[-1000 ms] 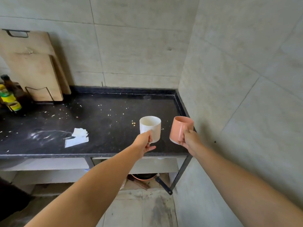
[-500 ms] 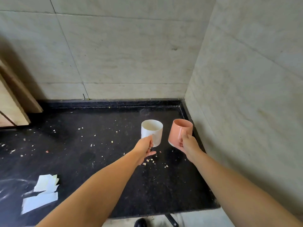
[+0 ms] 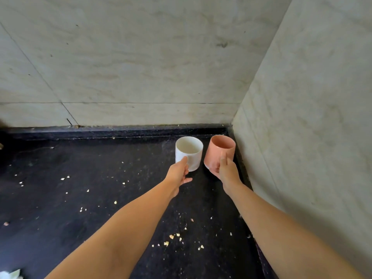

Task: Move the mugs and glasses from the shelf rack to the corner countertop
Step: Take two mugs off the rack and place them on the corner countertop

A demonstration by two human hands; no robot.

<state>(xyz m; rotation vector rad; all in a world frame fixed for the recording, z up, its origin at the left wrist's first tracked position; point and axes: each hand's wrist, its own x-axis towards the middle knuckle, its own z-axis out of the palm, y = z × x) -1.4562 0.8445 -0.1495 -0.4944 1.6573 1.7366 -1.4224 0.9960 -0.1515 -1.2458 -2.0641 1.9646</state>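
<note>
Head view: both arms have reached deeper into the corner than a second ago. The left hand (image 3: 179, 171) grips the white mug (image 3: 189, 153) by its handle side; the right hand (image 3: 225, 170) grips the pink mug (image 3: 221, 152), tilted. Both mugs sit low over the black surface (image 3: 100, 178) beside the side wall (image 3: 302, 137), so set-down looks imminent.
</note>
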